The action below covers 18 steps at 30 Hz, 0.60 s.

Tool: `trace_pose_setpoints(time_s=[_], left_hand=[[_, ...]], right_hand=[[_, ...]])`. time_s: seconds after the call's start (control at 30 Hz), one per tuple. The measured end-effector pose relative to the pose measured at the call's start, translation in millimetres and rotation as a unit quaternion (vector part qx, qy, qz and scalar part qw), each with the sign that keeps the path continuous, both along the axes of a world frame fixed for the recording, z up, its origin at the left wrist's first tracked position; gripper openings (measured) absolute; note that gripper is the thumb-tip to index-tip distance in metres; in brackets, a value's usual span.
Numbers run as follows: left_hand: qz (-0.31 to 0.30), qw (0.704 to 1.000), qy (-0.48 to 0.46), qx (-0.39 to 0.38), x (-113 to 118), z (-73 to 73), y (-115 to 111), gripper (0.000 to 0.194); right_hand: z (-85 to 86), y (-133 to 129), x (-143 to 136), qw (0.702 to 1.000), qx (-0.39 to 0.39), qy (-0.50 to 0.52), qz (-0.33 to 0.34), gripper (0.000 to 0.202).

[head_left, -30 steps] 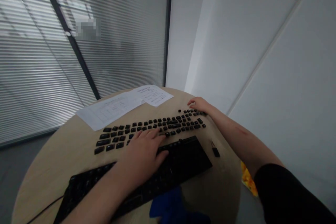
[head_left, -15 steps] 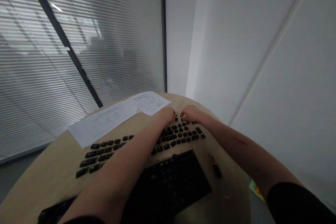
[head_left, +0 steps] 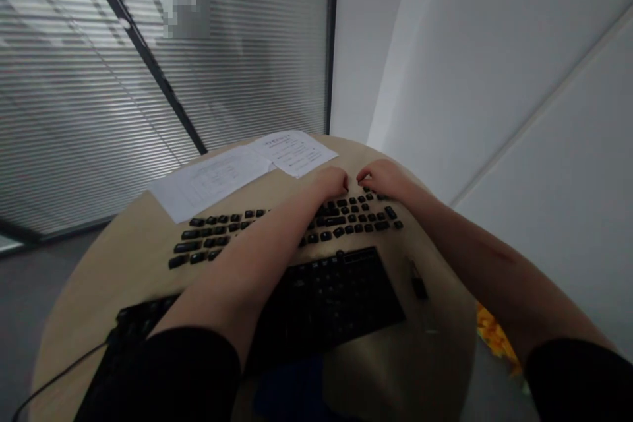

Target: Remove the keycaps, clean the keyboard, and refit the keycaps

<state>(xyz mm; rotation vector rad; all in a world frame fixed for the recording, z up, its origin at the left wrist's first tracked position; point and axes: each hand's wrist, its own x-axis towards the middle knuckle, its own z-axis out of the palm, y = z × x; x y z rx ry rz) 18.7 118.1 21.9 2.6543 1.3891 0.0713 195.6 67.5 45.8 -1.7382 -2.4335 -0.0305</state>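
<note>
Black keycaps (head_left: 335, 220) lie in rows across the round wooden table, partly covered by my left forearm. My left hand (head_left: 334, 182) rests at the far end of these rows with its fingers curled; what they hold, if anything, is hidden. Just to its right, my right hand (head_left: 380, 177) has thumb and forefinger close together around a small dark piece, probably a keycap, above the far keycaps. Nearer to me is a black keyboard base (head_left: 341, 303), crossed by my left forearm, with a cable at its left end.
Printed papers (head_left: 212, 181) lie at the table's far left edge. A small tool with a black handle (head_left: 419, 288) is right of the keyboard. The table's rim (head_left: 64, 303) curves round. Orange items (head_left: 494, 336) are on the floor at right.
The view has tilted down and shifted left, so the table appears higher and more of the keyboard and its cable show. My right thumb and forefinger now pinch a small dark piece.
</note>
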Motion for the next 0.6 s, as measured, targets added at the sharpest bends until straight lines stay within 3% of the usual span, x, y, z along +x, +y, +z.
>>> trace_pose_setpoints(time_s=[0.1, 0.2, 0.27, 0.37, 0.43, 0.5, 0.6], left_hand=[[-0.012, 0.999, -0.034, -0.002, -8.1, 9.5, -1.6, 0.02], [-0.017, 0.997, -0.078, 0.015, -27.8, 33.2, -9.9, 0.019], [-0.016, 0.993, -0.117, 0.025, -48.0, 51.5, -27.3, 0.018], [-0.01, 0.974, -0.228, 0.006, -82.8, 68.5, -79.7, 0.015], [-0.02, 0.968, -0.25, -0.026, -103.0, 67.3, -126.0, 0.012], [-0.032, 0.972, -0.231, -0.03, -117.1, 56.5, -169.1, 0.006], [-0.015, 0.976, -0.216, -0.013, -126.3, 32.5, -209.3, 0.01]], right_hand=[[19.6, -37.5, 1.1, 0.991, 0.084, 0.101, -0.011, 0.018], [32.0, -93.5, -8.1, 0.973, 0.126, 0.194, 0.011, 0.012], [30.0, -130.5, -20.1, 0.96, 0.12, 0.248, 0.043, 0.01], [11.2, -169.1, -41.5, 0.945, 0.076, 0.303, 0.099, 0.009], [-7.5, -180.5, -54.2, 0.936, 0.051, 0.321, 0.137, 0.01], [-26.3, -183.3, -63.8, 0.928, 0.038, 0.333, 0.162, 0.01], [-48.0, -181.6, -72.0, 0.926, 0.027, 0.332, 0.178, 0.011]])
